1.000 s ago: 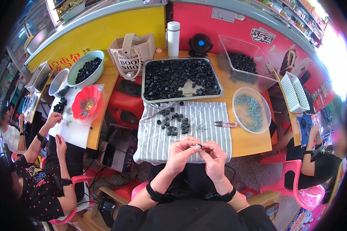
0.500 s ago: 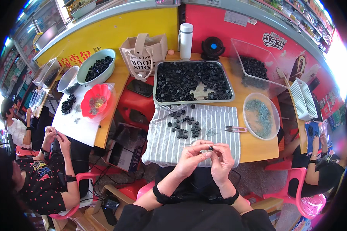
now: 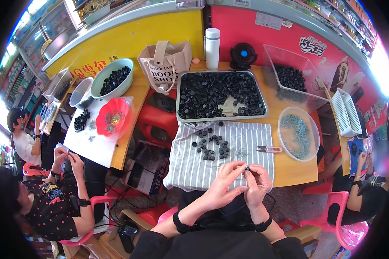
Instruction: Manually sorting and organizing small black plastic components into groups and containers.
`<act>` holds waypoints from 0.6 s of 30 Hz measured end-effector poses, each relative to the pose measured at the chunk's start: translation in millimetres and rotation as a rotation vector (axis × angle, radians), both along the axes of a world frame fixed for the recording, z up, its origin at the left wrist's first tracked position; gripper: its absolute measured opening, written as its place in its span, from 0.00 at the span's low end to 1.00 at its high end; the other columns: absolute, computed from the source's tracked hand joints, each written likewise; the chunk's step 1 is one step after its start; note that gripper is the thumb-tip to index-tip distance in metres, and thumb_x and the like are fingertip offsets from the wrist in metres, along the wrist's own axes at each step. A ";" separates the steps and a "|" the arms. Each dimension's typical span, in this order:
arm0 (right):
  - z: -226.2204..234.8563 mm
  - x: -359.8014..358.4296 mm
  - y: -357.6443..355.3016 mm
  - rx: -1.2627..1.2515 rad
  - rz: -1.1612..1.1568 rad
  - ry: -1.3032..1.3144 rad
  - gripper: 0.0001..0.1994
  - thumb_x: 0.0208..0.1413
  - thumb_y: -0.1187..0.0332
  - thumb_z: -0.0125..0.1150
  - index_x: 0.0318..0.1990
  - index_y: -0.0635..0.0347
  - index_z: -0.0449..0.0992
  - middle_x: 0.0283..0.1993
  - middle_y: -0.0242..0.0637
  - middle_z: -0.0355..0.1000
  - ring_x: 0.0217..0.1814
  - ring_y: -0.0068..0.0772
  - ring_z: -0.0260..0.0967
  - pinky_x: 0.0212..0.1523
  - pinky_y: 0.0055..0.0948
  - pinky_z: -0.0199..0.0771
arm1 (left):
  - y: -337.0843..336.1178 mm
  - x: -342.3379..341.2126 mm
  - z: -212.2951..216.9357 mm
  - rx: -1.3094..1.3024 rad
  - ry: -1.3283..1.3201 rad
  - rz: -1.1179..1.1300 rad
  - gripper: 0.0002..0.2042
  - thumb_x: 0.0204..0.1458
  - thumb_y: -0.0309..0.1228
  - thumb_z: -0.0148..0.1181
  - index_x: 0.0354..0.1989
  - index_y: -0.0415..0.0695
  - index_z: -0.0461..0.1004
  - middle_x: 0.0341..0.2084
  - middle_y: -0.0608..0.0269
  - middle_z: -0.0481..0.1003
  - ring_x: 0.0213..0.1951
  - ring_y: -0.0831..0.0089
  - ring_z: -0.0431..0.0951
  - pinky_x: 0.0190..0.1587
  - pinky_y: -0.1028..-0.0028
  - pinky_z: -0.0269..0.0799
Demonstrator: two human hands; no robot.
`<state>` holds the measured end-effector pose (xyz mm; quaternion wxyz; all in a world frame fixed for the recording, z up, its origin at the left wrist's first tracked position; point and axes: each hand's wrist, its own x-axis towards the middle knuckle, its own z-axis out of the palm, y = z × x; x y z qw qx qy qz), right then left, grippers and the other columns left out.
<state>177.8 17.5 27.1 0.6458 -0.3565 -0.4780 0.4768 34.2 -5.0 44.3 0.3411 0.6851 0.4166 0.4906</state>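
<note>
Just over the near edge of a grey-and-white striped cloth, my hands meet at a small black part. My right hand pinches it between thumb and fingertips. My left hand reaches its forefinger to the part, its thumb lower and apart from it. Loose black round parts lie scattered on the cloth, left of a pair of thread snips with pink handles. Beyond the cloth, a metal tray holds many more such black parts. The pinched part's details are too small to make out.
At right stands a round clear tub with thin greenish strands, behind it a clear bin of black parts. A white bottle, a black fan and a cloth bag line the back. Co-workers sit on both sides.
My left thumb has dropped away from the black part, and the left hand's fingers are straighter. My right hand still pinches the part. The whole view has shifted slightly.
</note>
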 end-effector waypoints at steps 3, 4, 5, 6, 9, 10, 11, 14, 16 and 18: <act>-3.8 7.2 7.6 0.025 -0.009 0.017 0.09 0.55 0.87 0.58 0.41 0.68 0.74 0.41 0.36 0.70 0.35 0.20 0.68 0.38 0.19 0.70 | 1.4 -25.7 1.2 -0.023 0.089 0.228 0.23 0.48 0.20 0.67 0.55 0.41 0.76 0.53 0.51 0.73 0.58 0.52 0.68 0.59 0.63 0.67; -8.8 11.8 11.7 0.026 -0.025 0.012 0.09 0.55 0.87 0.58 0.41 0.68 0.74 0.41 0.36 0.70 0.35 0.20 0.68 0.38 0.19 0.70 | 11.4 -44.3 -5.0 0.038 0.207 0.349 0.20 0.47 0.20 0.66 0.52 0.40 0.77 0.49 0.52 0.75 0.55 0.51 0.70 0.57 0.63 0.67; -10.6 14.4 14.7 0.019 -0.033 0.021 0.08 0.55 0.87 0.58 0.40 0.67 0.74 0.39 0.35 0.70 0.34 0.19 0.66 0.36 0.19 0.69 | 20.6 -66.4 -4.4 0.098 0.334 0.481 0.18 0.46 0.19 0.66 0.49 0.40 0.78 0.44 0.53 0.76 0.51 0.51 0.71 0.55 0.63 0.68; -14.6 17.6 16.6 0.013 -0.042 0.027 0.08 0.54 0.87 0.58 0.40 0.67 0.74 0.37 0.34 0.69 0.32 0.19 0.65 0.35 0.19 0.67 | 28.1 -80.5 -0.9 0.069 0.493 0.563 0.18 0.46 0.20 0.65 0.48 0.40 0.78 0.43 0.52 0.75 0.49 0.50 0.71 0.53 0.62 0.69; -30.4 21.5 18.6 -0.047 -0.047 0.035 0.08 0.55 0.87 0.57 0.40 0.67 0.74 0.36 0.33 0.68 0.32 0.20 0.66 0.35 0.20 0.68 | 38.8 -97.6 -4.9 0.050 0.724 0.650 0.16 0.47 0.21 0.64 0.47 0.39 0.79 0.42 0.52 0.74 0.47 0.50 0.70 0.50 0.60 0.69; -32.6 20.8 19.6 -0.045 -0.050 0.040 0.08 0.55 0.87 0.57 0.40 0.67 0.74 0.36 0.33 0.68 0.32 0.20 0.66 0.35 0.20 0.68 | 42.5 -100.0 -8.8 0.055 0.783 0.640 0.16 0.47 0.21 0.63 0.47 0.39 0.79 0.42 0.52 0.74 0.46 0.50 0.70 0.49 0.59 0.69; -33.5 20.2 20.6 -0.050 -0.036 0.046 0.08 0.55 0.87 0.57 0.40 0.67 0.74 0.35 0.33 0.68 0.32 0.20 0.66 0.34 0.20 0.68 | 45.3 -102.1 -11.4 0.060 0.785 0.637 0.16 0.47 0.21 0.63 0.47 0.39 0.79 0.42 0.52 0.74 0.46 0.50 0.70 0.49 0.59 0.69; -35.9 22.3 20.7 -0.048 -0.009 0.059 0.08 0.56 0.87 0.57 0.40 0.67 0.75 0.35 0.33 0.68 0.32 0.19 0.66 0.33 0.20 0.68 | 48.0 -103.3 -16.5 0.096 0.801 0.630 0.14 0.45 0.21 0.63 0.43 0.39 0.79 0.43 0.49 0.73 0.46 0.50 0.70 0.50 0.59 0.68; -35.4 20.9 22.5 -0.034 0.026 0.072 0.08 0.56 0.87 0.57 0.41 0.67 0.75 0.34 0.32 0.68 0.32 0.19 0.67 0.33 0.20 0.68 | 45.3 -108.0 -22.3 0.161 0.787 0.634 0.14 0.44 0.21 0.63 0.42 0.39 0.79 0.43 0.49 0.74 0.46 0.50 0.70 0.49 0.59 0.69; -35.7 21.6 22.1 -0.038 0.027 0.061 0.08 0.56 0.87 0.57 0.41 0.67 0.75 0.34 0.32 0.68 0.31 0.19 0.67 0.33 0.20 0.68 | 43.2 -112.2 -28.3 0.306 0.833 0.602 0.15 0.41 0.20 0.60 0.41 0.37 0.77 0.38 0.50 0.73 0.44 0.51 0.71 0.46 0.60 0.71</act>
